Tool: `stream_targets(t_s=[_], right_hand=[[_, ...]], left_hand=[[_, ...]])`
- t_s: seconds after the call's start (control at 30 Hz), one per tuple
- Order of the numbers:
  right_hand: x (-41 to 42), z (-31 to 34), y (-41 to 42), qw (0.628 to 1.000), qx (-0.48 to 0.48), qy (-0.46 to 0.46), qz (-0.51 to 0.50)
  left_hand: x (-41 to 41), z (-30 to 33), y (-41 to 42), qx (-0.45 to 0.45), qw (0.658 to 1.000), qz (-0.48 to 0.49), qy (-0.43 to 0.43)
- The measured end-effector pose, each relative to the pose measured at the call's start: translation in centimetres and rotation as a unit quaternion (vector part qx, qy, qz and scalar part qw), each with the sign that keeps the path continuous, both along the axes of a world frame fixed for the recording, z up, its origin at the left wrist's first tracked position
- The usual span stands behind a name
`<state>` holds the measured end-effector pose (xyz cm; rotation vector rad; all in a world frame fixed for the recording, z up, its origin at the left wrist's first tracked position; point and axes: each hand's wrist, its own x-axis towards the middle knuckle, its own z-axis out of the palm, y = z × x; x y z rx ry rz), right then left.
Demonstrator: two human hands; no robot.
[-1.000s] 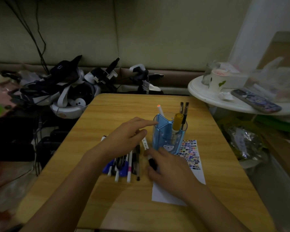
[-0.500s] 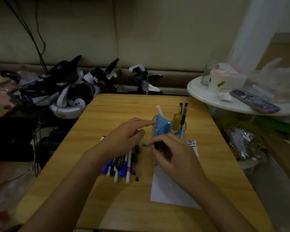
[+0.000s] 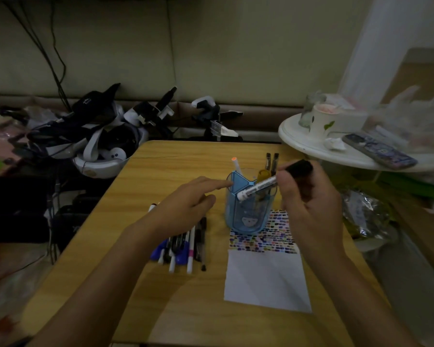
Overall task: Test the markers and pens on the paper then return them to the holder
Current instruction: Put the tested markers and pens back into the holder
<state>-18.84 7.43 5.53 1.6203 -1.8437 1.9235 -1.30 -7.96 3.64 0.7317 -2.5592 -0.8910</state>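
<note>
Marker [image 3: 261,187] — white barrel, black cap — pinched in the right hand [image 3: 308,196], slanted tip-down over the translucent blue holder [image 3: 248,216], likely for return. Left hand [image 3: 186,204], fingers relaxed, index steadying the rim. Remaining pens [image 3: 186,244] beside the swatch-covered paper [image 3: 266,276] on the wood-grain worktop [image 3: 186,309].

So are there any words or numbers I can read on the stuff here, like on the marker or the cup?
None can be read.
Marker in the right hand: dark print along the white barrel, too blurred to read.
Blue pen holder: a small cartoon face, no letters that show.
Paper: only colour swatches, no writing.
Paper cup on the round table: a green leaf, no words.
Black bag: a small white logo, too small to read.
</note>
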Motion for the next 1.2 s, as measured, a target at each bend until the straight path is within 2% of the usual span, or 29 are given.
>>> stream_targets(t_s=[0.13,0.4,0.77,0.97,1.2], right_hand=[[-0.7,0.4,0.1,1.0,-0.021,-0.014,-0.017],[-0.7,-0.1,-0.5,0.998,0.041,0.026,-0.029],[-0.8,-1.0,-1.5,0.983,0.136,0.113,-0.057],[-0.7,-1.6,-1.5,0.972,0.153,0.17,-0.063],[-0.6,-1.4,-1.2,0.974,0.161,0.147,-0.055]], left_hand=[[-0.1,0.2,0.1,0.002,1.0,-0.001,0.009],[-0.2,0.1,0.2,-0.001,1.0,-0.001,0.014],[-0.1,0.2,0.2,0.002,1.0,-0.016,0.018],[0.0,0.3,0.2,0.008,1.0,-0.014,0.02],[0.1,0.5,0.4,0.005,1.0,-0.013,0.013]])
